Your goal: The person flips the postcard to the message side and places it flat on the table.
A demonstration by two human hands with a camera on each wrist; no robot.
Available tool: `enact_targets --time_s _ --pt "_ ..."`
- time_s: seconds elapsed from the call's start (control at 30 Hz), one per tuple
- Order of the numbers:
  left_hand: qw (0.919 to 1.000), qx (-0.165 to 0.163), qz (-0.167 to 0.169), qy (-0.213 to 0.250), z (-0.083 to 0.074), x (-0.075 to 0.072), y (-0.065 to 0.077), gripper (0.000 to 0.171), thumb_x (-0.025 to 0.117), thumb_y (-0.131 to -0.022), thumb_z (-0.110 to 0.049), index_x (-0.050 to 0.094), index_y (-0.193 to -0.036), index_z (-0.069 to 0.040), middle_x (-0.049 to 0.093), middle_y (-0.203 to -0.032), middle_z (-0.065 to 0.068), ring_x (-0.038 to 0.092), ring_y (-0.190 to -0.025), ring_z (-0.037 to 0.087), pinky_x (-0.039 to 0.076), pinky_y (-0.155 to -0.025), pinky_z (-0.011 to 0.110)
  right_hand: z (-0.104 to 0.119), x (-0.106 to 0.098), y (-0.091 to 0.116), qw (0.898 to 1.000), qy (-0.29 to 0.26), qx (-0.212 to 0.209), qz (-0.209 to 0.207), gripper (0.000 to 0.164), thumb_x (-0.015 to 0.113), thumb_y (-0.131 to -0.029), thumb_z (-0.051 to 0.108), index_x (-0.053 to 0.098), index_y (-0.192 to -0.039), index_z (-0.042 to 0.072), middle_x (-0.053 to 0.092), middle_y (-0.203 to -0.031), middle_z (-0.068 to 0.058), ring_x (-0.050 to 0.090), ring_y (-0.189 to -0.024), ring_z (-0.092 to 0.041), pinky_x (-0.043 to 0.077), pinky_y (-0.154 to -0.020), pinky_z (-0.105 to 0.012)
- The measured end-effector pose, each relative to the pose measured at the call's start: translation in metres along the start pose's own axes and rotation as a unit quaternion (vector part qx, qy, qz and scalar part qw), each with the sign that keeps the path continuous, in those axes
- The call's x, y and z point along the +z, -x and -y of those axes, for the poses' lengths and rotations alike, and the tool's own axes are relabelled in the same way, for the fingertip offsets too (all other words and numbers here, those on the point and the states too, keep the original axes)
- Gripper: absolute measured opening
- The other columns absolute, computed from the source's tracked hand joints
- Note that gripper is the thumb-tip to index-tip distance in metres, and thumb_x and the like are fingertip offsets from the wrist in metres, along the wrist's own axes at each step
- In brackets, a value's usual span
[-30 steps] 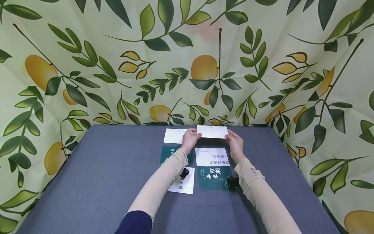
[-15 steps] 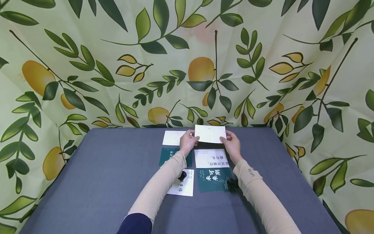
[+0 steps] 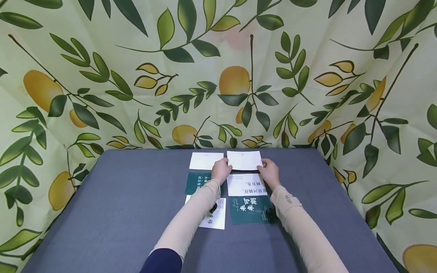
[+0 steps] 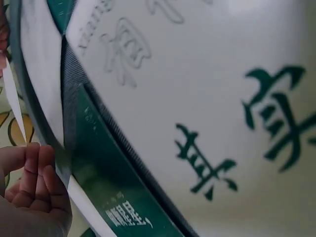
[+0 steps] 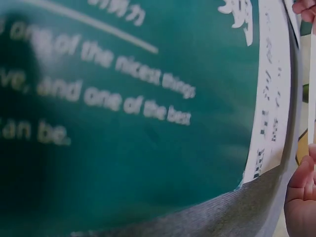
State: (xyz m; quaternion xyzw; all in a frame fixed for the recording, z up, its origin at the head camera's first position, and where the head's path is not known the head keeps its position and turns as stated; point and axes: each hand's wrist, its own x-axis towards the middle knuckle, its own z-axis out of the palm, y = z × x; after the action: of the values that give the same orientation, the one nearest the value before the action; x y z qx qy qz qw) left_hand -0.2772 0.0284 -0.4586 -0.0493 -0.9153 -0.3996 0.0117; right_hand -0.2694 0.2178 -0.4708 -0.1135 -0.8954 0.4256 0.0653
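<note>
A white card (image 3: 244, 160) lies at the far end of the table, its blank side up. My left hand (image 3: 221, 170) pinches its left edge, and my right hand (image 3: 269, 172) holds the right edge. From the left wrist, the card (image 4: 15, 101) appears edge-on between the fingertips of the left hand (image 4: 37, 190). The right wrist view catches the right hand (image 5: 302, 195) at the border, also on the card's thin edge (image 5: 312, 94). Nearer me are a white printed card (image 3: 246, 184) and a green card (image 3: 249, 209), partly under the right wrist camera.
Left of the held card lies another blank white card (image 3: 205, 161). Below it, the left forearm partly covers a green card (image 3: 195, 182) and a white printed card (image 3: 216, 218). The grey table (image 3: 136, 204) meets a leaf-patterned cloth (image 3: 198, 68) behind.
The card was raised and tilted; both hands have lowered it towards the table, beside the other blank card. The left forearm has shifted slightly right.
</note>
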Motion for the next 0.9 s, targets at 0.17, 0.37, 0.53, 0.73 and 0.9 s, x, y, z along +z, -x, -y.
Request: enact_targets --time_s 0.17,0.37,0.53,0.73,0.9 --pt "0.9995 -0.005 0.017 -0.025 0.0 0.01 0.001 0.035 0.052 -0.091 -0.008 0.055 -0.122 0.006 0.064 -0.115 0.024 0.065 -0.1 0.034 0.052 -0.084 0.042 -0.006 0.003 -0.003 0.999 0.038 -0.007 0.001 0.042 0.054 -0.089 0.011 0.052 -0.126 -0.006 0.056 -0.097 -0.02 0.051 -0.085 -0.028 0.042 -0.074 -0.037" --pt "0.999 -0.012 0.014 -0.04 0.003 0.017 -0.004 0.031 0.053 -0.091 -0.007 0.056 -0.118 0.006 0.065 -0.111 0.024 0.065 -0.098 0.035 0.053 -0.084 0.041 -0.008 0.005 -0.01 0.998 0.058 -0.007 0.02 0.042 0.052 -0.088 0.01 0.05 -0.126 -0.008 0.058 -0.113 -0.026 0.054 -0.097 -0.032 0.046 -0.088 -0.046" --pt "0.9989 -0.015 0.025 -0.037 0.001 0.019 -0.005 0.03 0.052 -0.091 -0.006 0.055 -0.118 0.007 0.065 -0.109 0.025 0.065 -0.098 0.036 0.053 -0.084 0.042 -0.008 0.002 -0.013 0.997 0.076 -0.007 0.029 0.042 0.052 -0.087 0.008 0.05 -0.125 -0.009 0.057 -0.113 -0.027 0.055 -0.099 -0.034 0.046 -0.087 -0.046" --pt "0.9971 -0.025 0.025 -0.067 -0.004 0.019 -0.008 0.032 0.052 -0.09 -0.005 0.055 -0.119 0.007 0.066 -0.108 0.024 0.065 -0.098 0.035 0.053 -0.084 0.041 -0.008 0.002 -0.012 0.996 0.079 -0.008 0.038 0.043 0.053 -0.089 0.01 0.048 -0.128 -0.008 0.054 -0.117 -0.027 0.055 -0.104 -0.036 0.045 -0.091 -0.047" --pt "0.9946 -0.034 0.013 -0.097 -0.005 0.021 -0.012 0.034 0.051 -0.088 -0.004 0.055 -0.12 0.006 0.067 -0.104 0.023 0.066 -0.094 0.036 0.054 -0.081 0.041 -0.006 0.003 -0.012 0.995 0.093 -0.013 0.043 0.043 0.052 -0.09 0.01 0.046 -0.129 -0.008 0.052 -0.122 -0.029 0.053 -0.11 -0.038 0.044 -0.095 -0.048"
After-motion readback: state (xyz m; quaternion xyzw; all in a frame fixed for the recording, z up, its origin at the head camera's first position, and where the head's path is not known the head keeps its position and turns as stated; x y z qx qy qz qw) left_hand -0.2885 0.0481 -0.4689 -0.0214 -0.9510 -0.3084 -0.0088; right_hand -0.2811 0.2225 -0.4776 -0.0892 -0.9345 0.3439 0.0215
